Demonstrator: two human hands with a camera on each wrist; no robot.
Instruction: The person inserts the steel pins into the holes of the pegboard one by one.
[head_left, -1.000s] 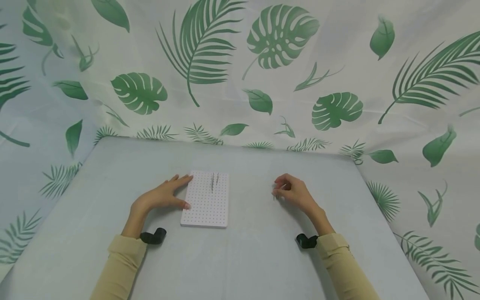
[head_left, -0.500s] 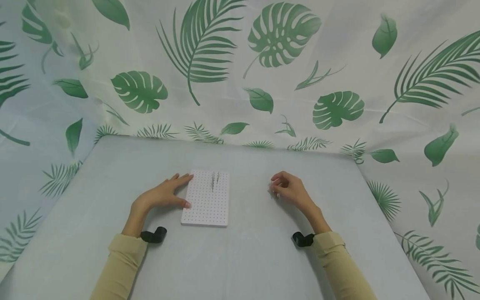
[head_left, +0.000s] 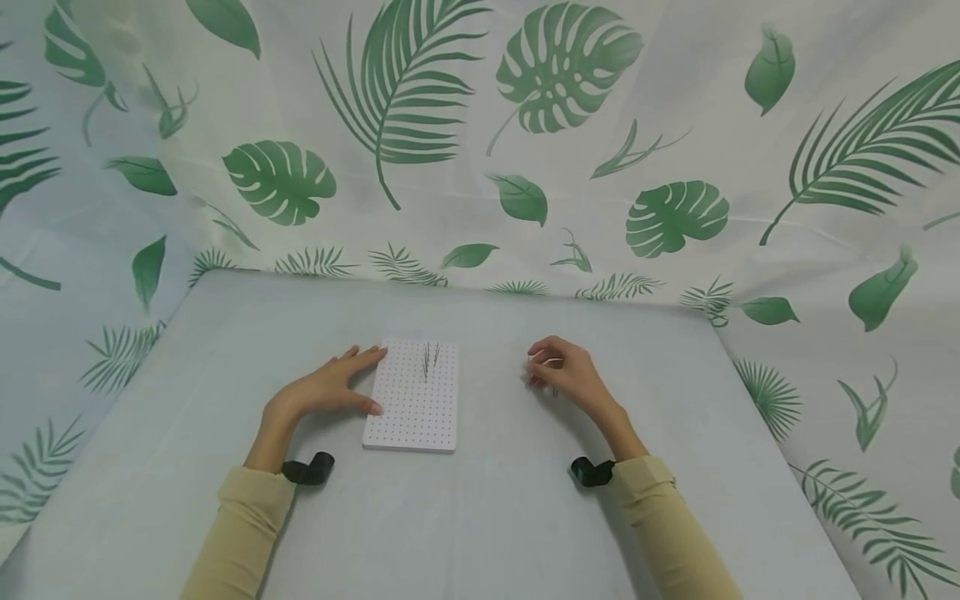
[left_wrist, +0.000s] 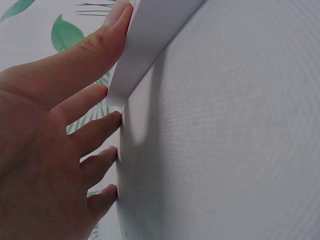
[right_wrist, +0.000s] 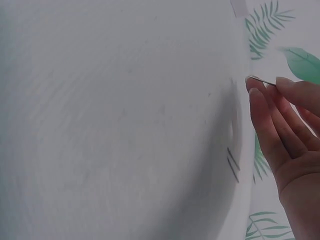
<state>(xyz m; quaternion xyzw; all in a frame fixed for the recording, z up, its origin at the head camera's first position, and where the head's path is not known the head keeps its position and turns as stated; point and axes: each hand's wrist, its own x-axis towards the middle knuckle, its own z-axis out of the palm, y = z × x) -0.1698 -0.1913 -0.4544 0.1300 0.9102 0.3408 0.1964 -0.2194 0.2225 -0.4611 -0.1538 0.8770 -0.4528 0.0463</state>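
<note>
A white board [head_left: 408, 417] with a grid of small holes lies on the table. Several thin dark metal pins [head_left: 427, 362] stand upright in its far part. My left hand [head_left: 326, 390] rests along the board's left edge, thumb and fingertips touching it, fingers spread. In the left wrist view the thumb [left_wrist: 95, 47] lies against the board's side wall [left_wrist: 142, 45]. To the right of the board, my right hand [head_left: 573, 375] is raised over the table, pinching a thin metal pin [right_wrist: 263, 80] between thumb and fingertips. Two more pins [right_wrist: 233, 165] lie on the table below it.
The table [head_left: 480, 533] has a pale grey cloth surface. Behind it hangs a white curtain [head_left: 450, 192] printed with green leaves. Black wrist cameras [head_left: 309, 469] sit on both wrists at the sleeve cuffs.
My right hand has lifted from the pins on the table and moved left toward the board, with one pin held in its fingertips. The left hand and the board have stayed still.
</note>
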